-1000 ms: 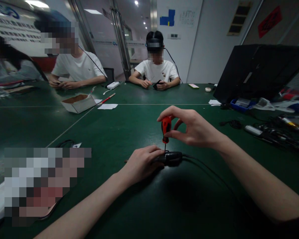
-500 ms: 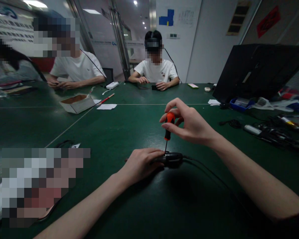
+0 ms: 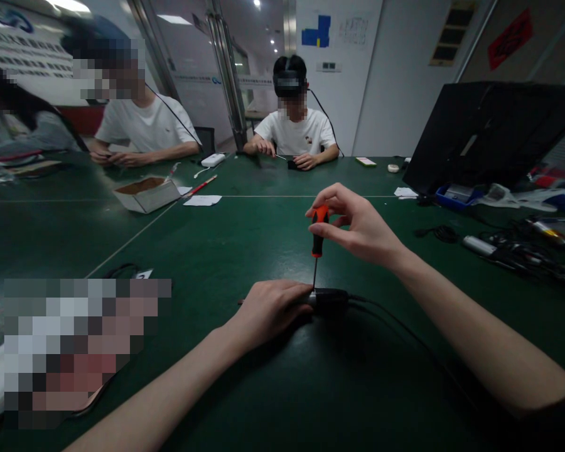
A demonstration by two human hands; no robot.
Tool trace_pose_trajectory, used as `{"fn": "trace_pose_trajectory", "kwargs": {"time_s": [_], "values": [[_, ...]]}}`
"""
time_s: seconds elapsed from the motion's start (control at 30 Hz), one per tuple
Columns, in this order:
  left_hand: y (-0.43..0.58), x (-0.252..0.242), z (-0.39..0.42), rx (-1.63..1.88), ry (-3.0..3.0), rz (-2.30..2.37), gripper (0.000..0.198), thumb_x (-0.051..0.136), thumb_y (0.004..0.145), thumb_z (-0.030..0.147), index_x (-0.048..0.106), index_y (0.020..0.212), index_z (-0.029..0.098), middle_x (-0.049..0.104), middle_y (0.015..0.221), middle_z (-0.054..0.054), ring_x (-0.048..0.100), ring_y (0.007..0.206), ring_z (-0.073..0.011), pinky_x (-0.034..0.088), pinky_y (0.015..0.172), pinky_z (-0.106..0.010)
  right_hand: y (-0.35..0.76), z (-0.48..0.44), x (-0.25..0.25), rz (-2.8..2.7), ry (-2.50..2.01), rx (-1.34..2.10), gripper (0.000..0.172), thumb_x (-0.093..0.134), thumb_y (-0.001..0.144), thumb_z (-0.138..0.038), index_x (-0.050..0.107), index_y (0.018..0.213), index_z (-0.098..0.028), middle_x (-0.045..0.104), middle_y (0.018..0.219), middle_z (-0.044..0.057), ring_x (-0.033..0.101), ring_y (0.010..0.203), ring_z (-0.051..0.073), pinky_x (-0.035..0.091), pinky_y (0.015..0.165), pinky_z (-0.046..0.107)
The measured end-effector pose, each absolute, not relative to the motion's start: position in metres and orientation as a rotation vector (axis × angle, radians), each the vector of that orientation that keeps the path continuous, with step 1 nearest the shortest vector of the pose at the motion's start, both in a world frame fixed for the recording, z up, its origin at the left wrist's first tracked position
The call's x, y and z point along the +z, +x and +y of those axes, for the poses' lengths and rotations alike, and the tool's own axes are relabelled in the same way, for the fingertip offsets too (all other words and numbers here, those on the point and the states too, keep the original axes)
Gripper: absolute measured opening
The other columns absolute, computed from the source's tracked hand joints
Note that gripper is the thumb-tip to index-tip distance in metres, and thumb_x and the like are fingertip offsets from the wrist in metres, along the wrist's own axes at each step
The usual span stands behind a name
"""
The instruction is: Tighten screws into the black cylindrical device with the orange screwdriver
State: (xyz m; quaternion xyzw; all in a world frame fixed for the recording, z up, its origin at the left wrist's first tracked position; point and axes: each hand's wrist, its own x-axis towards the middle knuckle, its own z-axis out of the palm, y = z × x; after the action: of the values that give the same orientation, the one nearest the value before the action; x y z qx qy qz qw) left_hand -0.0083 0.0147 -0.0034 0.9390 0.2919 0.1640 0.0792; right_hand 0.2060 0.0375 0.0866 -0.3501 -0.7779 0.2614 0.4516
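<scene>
My right hand (image 3: 346, 220) grips the orange and black handle of a screwdriver (image 3: 317, 242) between thumb and fingers. Its thin shaft points straight down, and the tip meets a dark corded handheld device (image 3: 330, 301) lying on the green table (image 3: 367, 376). Wrapped over the left part of that device, my left hand (image 3: 275, 307) holds it against the tabletop. The palm and fingers hide much of the device, so its exact kind cannot be made out. A black cord (image 3: 390, 320) leaves its right end and runs toward my right forearm.
A shallow open box (image 3: 148, 199) and white paper (image 3: 202, 201) lie ahead on the left. At right stand a large black case (image 3: 494, 135), a blue tray (image 3: 454, 196) and tangled cables (image 3: 522, 251). Two people (image 3: 294, 129) in white shirts sit across the table; another sits far left.
My right fingers have shifted slightly around the screwdriver handle, which stands a little more upright. My left hand stays on the device. The person opposite has raised a hand holding a thin tool.
</scene>
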Motion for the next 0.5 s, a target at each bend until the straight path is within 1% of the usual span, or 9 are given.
{"fn": "trace_pose_trajectory", "kwargs": {"time_s": [0.07,0.17,0.23,0.33,0.43,0.5], "values": [[-0.008,-0.002,0.014,0.475,2.802,0.875,0.025,0.056,0.095,0.024,0.061,0.119,0.017,0.072,0.108,-0.009,0.070,0.093,-0.0224,0.055,0.077,-0.033,0.205,0.039,0.084,-1.860,-0.869,0.703,0.032,0.070,0.079,-0.024,0.047,0.100,-0.018,0.070,0.095,0.004,0.065,0.083,0.013,0.044,0.056,0.020],[-0.008,-0.002,0.014,0.454,2.802,0.876,0.025,0.056,0.095,0.023,0.060,0.119,0.016,0.071,0.108,-0.009,0.069,0.093,-0.0219,0.055,0.079,-0.033,0.206,0.042,0.081,-1.822,-0.867,0.784,0.032,0.069,0.079,-0.024,0.044,0.099,-0.019,0.070,0.099,0.005,0.065,0.087,0.014,0.046,0.057,0.020],[-0.008,-0.002,0.014,0.447,2.809,0.873,0.023,0.055,0.096,0.024,0.060,0.117,0.016,0.071,0.106,-0.009,0.069,0.092,-0.0220,0.054,0.078,-0.032,0.207,0.044,0.080,-1.831,-0.867,0.783,0.029,0.068,0.080,-0.024,0.047,0.100,-0.018,0.068,0.105,0.007,0.065,0.089,0.014,0.049,0.062,0.022],[-0.008,-0.004,0.016,0.435,2.827,0.872,0.022,0.056,0.096,0.025,0.059,0.115,0.015,0.071,0.105,-0.010,0.069,0.091,-0.0228,0.054,0.075,-0.032,0.209,0.047,0.079,-1.886,-0.890,0.682,0.027,0.064,0.082,-0.020,0.056,0.108,-0.017,0.064,0.112,0.006,0.065,0.087,0.013,0.050,0.067,0.024],[-0.007,-0.007,0.017,0.424,2.832,0.871,0.022,0.054,0.096,0.025,0.059,0.116,0.016,0.070,0.104,-0.010,0.068,0.090,-0.0230,0.053,0.075,-0.032,0.210,0.048,0.080,-1.932,-0.906,0.634,0.029,0.059,0.085,-0.016,0.060,0.114,-0.017,0.064,0.112,0.006,0.064,0.086,0.012,0.049,0.066,0.024],[-0.007,-0.008,0.017,0.424,2.825,0.869,0.022,0.052,0.098,0.026,0.058,0.116,0.016,0.070,0.104,-0.010,0.068,0.091,-0.0225,0.053,0.076,-0.032,0.210,0.049,0.079,-1.913,-0.909,0.665,0.029,0.060,0.085,-0.017,0.059,0.113,-0.017,0.065,0.110,0.006,0.065,0.087,0.013,0.050,0.071,0.026]]}}
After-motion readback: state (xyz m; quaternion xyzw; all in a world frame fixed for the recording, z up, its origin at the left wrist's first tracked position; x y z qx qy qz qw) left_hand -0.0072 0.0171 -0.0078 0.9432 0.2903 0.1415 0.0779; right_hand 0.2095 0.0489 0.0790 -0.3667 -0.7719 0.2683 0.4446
